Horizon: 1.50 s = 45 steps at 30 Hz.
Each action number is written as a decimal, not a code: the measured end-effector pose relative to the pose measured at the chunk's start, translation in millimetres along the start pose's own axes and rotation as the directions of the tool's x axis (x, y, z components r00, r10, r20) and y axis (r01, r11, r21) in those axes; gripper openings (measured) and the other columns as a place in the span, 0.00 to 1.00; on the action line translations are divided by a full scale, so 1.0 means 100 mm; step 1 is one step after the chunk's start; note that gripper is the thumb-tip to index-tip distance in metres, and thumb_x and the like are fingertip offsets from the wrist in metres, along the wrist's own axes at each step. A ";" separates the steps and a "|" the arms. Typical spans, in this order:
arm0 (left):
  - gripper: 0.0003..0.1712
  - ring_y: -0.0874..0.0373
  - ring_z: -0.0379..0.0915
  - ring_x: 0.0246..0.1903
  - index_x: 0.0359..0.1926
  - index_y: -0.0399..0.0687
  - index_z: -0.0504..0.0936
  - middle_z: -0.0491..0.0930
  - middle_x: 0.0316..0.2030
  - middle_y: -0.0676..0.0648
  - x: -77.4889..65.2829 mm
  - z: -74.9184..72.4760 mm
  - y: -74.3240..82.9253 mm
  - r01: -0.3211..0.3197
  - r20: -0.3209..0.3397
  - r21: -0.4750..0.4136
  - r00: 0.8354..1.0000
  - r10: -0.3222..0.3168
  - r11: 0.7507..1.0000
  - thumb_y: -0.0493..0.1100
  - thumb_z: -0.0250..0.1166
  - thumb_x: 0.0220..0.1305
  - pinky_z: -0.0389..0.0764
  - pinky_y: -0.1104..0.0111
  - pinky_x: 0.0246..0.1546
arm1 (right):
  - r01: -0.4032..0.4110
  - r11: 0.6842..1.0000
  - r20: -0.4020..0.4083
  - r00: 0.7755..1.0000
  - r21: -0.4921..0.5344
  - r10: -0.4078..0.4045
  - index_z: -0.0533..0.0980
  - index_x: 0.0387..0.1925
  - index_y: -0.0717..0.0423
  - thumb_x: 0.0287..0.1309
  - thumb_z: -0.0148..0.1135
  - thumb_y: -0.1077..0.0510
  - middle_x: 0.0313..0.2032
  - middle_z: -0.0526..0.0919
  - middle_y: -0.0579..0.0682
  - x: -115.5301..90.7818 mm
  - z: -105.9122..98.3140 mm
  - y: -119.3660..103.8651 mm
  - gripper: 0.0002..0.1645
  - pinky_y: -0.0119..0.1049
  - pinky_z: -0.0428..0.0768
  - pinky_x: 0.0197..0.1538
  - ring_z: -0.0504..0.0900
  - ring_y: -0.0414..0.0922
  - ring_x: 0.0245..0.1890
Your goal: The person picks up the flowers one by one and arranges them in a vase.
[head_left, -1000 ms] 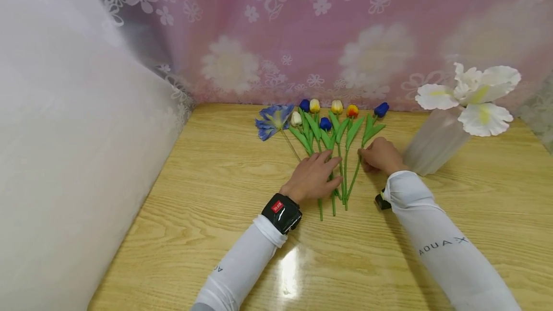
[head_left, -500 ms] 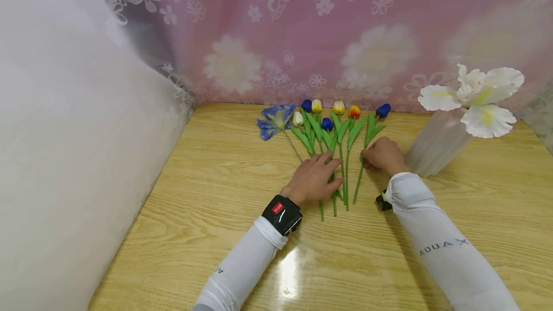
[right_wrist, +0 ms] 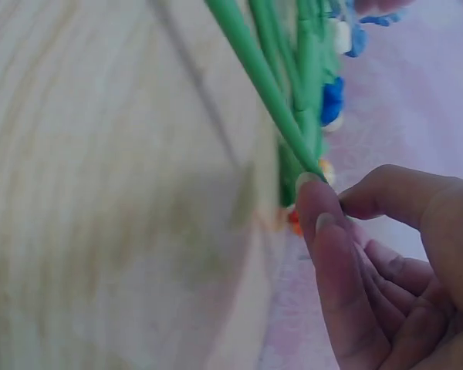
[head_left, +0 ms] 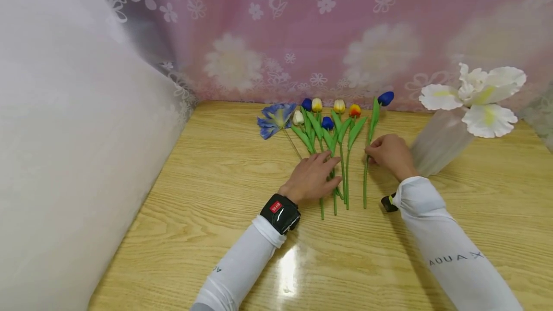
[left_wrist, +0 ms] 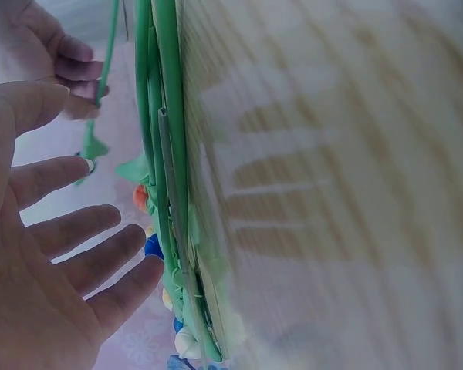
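Observation:
My right hand [head_left: 390, 155] pinches the green stem of a blue artificial tulip [head_left: 386, 99] between thumb and fingertips; the right wrist view shows the stem [right_wrist: 266, 85] running up from the pinch. My left hand [head_left: 312, 176] is spread, fingers extended, over the stems of the other tulips. In the left wrist view its fingers [left_wrist: 77, 227] lie beside the stems, apart from them. Those flowers lie in a loose row: a white tulip [head_left: 298, 118], another blue tulip [head_left: 327, 123], an orange-red tulip [head_left: 355, 110] and several more. A blue-purple open flower [head_left: 275, 120] lies at their left end.
A whitish vase [head_left: 442, 143] with a large white flower [head_left: 475, 97] stands right of my right hand. All this is on a wood-grain table [head_left: 194, 196]. A pink floral curtain [head_left: 302, 37] hangs behind, and a white sheet [head_left: 65, 133] closes the left side.
My right hand has drawn the blue tulip slightly right, away from the other stems, and its stem now stands straighter and its head higher in view. The left hand stays in place.

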<state>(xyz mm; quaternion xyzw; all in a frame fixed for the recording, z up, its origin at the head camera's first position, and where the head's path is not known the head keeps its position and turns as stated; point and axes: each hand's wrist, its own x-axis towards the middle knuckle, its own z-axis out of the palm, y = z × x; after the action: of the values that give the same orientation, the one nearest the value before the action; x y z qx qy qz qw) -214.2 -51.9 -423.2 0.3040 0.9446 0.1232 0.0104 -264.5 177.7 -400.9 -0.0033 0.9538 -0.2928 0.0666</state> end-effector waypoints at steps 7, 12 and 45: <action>0.31 0.49 0.59 0.65 0.70 0.53 0.64 0.59 0.69 0.44 0.02 -0.01 0.00 -0.005 -0.005 -0.015 1.000 0.005 1.000 0.58 0.48 0.72 0.66 0.55 0.60 | 0.017 1.000 -0.052 0.998 0.003 -0.017 0.80 0.38 0.61 0.64 0.55 0.49 0.25 0.85 0.52 -0.12 -0.11 -0.13 0.18 0.38 0.70 0.23 0.81 0.51 0.27; 0.31 0.49 0.59 0.65 0.70 0.53 0.63 0.60 0.68 0.44 0.02 -0.03 0.02 -0.018 -0.016 -0.015 1.000 0.018 1.000 0.58 0.49 0.72 0.66 0.56 0.59 | 0.052 0.998 -0.095 0.994 0.021 -0.050 0.80 0.41 0.60 0.64 0.54 0.49 0.27 0.86 0.54 -0.20 -0.17 -0.22 0.19 0.38 0.71 0.22 0.82 0.51 0.28; 0.32 0.50 0.60 0.65 0.71 0.54 0.62 0.58 0.69 0.44 0.06 -0.12 0.17 -0.082 -0.074 -0.042 0.994 0.078 0.996 0.59 0.50 0.71 0.66 0.57 0.60 | 0.444 0.885 -0.670 0.701 0.142 -0.244 0.80 0.39 0.65 0.61 0.60 0.56 0.25 0.77 0.28 -0.67 -0.79 -0.48 0.14 0.17 0.74 0.25 0.77 0.25 0.20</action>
<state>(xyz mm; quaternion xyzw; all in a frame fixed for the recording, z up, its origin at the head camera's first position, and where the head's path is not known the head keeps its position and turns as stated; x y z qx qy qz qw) -210.4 -37.6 -407.4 0.3366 0.9284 0.1557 -0.0220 -210.0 185.3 -301.3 -0.0747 0.8468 -0.4215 -0.3158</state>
